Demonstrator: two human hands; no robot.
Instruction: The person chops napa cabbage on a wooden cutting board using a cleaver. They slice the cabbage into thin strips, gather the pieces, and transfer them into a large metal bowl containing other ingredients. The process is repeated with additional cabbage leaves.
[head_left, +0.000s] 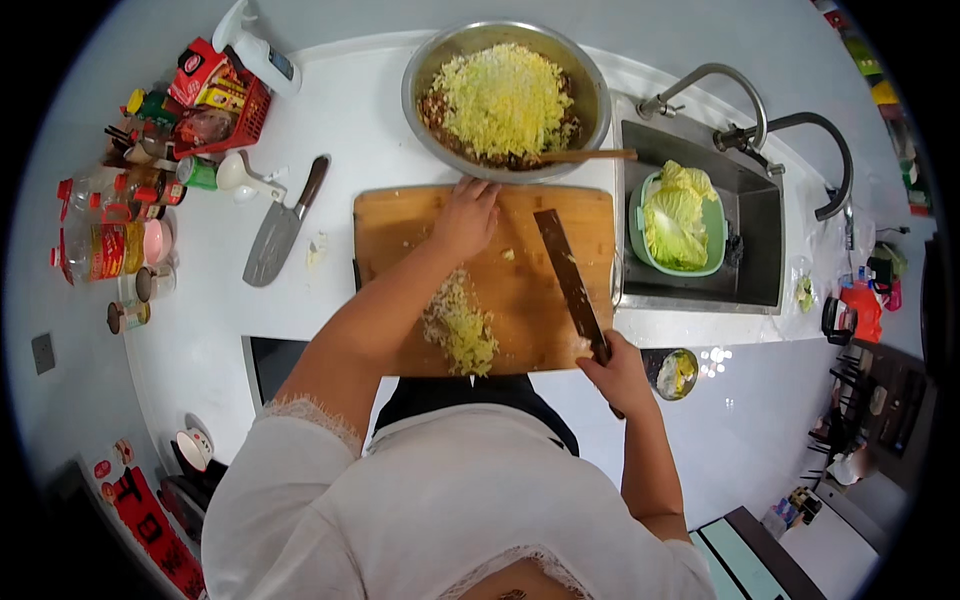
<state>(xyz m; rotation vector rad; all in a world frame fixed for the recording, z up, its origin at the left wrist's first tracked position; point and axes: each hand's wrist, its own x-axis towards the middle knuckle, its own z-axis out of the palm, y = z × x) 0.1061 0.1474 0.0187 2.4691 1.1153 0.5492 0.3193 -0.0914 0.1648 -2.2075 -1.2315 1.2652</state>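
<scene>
My right hand (619, 367) grips the handle of a dark-bladed kitchen knife (570, 277), whose blade slants over the right part of a wooden cutting board (555, 341). My left hand (466, 219) rests near the board's far edge, its fingertips close to a large steel bowl; whether they touch it I cannot tell. Chopped cabbage (463, 326) lies in a pile on the board, below my left hand. The steel bowl (596, 90) stands beyond the board with chopped cabbage (506, 97) heaped over a darker mixture and a wooden utensil (592, 156) leaning on its rim.
A cleaver (276, 240) lies left of the board. Bottles, jars and a red basket (255, 112) crowd the far left, beside a spray bottle (262, 56). In the sink (750, 292) at right, a green basin (639, 240) holds cabbage leaves (675, 217) near two faucets.
</scene>
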